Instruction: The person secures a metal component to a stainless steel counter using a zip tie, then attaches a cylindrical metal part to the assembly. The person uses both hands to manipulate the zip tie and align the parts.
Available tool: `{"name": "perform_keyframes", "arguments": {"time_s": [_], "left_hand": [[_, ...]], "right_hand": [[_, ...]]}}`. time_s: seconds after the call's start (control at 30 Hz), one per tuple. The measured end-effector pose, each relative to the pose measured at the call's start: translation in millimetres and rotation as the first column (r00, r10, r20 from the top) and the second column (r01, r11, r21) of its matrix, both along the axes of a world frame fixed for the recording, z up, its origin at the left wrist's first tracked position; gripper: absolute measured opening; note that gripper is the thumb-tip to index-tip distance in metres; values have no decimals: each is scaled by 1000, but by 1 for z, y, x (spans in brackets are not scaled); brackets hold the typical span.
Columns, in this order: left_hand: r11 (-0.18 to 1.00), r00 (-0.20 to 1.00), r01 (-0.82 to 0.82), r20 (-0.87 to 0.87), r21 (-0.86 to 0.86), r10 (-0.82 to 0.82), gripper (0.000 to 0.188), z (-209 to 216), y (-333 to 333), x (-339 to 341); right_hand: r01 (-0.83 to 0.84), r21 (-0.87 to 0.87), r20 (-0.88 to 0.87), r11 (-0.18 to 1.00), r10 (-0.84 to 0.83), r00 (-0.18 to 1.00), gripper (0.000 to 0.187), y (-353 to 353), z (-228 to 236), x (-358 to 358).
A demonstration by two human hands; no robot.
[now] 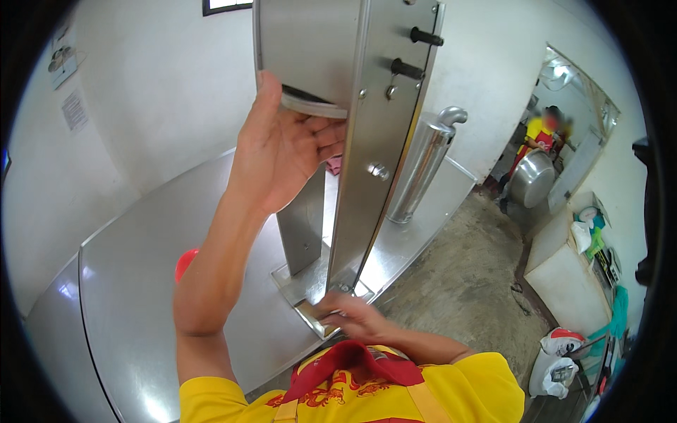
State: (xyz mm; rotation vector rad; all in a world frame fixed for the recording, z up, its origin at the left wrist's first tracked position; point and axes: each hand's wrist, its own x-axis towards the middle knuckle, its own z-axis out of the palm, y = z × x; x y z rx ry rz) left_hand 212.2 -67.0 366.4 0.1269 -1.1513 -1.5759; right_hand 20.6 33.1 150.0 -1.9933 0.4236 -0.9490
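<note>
A tall stainless steel machine (367,141) stands on a metal table, its column rising from a square base plate. My left hand (278,151) is raised under the lower rim of its rounded housing (307,42). The palm is turned toward me, the thumb up by the housing's edge and the fingers stretched toward the column, with nothing seen in them. Down at the machine's foot is my right hand (356,317), smeared by motion, beside a small shiny metal tray or ledge (314,321). Its fingers are too blurred to read.
Black knobs (407,69) and a bolt jut from the column's side. Behind it on the steel table (134,282) stands a metal cylinder (423,166) with an elbow pipe. A red object (185,264) lies left. Through a doorway, another person carries a large metal bowl (532,178).
</note>
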Motion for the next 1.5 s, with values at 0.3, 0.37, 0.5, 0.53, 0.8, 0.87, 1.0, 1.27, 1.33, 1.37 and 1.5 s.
{"name": "perform_keyframes", "arguments": {"time_s": [0.3, 0.37, 0.5, 0.53, 0.8, 0.87, 1.0, 1.27, 1.33, 1.37, 1.5], "left_hand": [[999, 998, 24, -62, -48, -27, 103, -13, -8, 2], [999, 998, 9, -65, -48, -12, 105, -13, -7, 2], [999, 998, -22, -51, -46, 20, 105, 33, -9, -9], [998, 999, -20, -51, -52, 17, 105, 38, -8, -12], [998, 999, 2, -51, -67, -5, 105, 51, -2, -17], [989, 1000, 7, -27, -147, -11, 104, 59, -4, -21], [983, 999, -9, -50, -185, 0, 104, 36, -5, -8], [978, 987, -154, -68, -143, 145, 92, 11, -6, -10], [969, 979, -199, 2, -148, 202, 91, 2, -11, -5], [967, 979, -204, -17, -154, 204, 83, -5, -14, -2], [950, 968, -235, 43, -203, 248, 70, -21, -9, -8]], "right_hand": [[134, 58, 499, 989, -145, 854, 31, -55, 192, -58], [95, 118, 434, 988, -137, 890, 32, -54, 192, -61], [51, 251, 474, 967, -169, 864, 31, -53, 234, -72], [47, 262, 479, 964, -172, 861, 30, -53, 240, -76], [79, 122, 169, 989, -99, 981, 30, -92, 280, -106], [-66, 221, 303, 973, -4, 953, 30, -88, 279, -80], [-201, 242, 431, 949, 80, 899, 31, -84, 252, -34], [65, 236, 422, 970, -163, 892, 27, -61, 275, -33], [187, 232, 386, 954, -267, 883, 26, -59, 280, -29], [174, 221, 418, 960, -254, 872, 28, -59, 282, -27], [390, 60, 278, 919, -390, 878, 31, -59, 287, -43]]}}
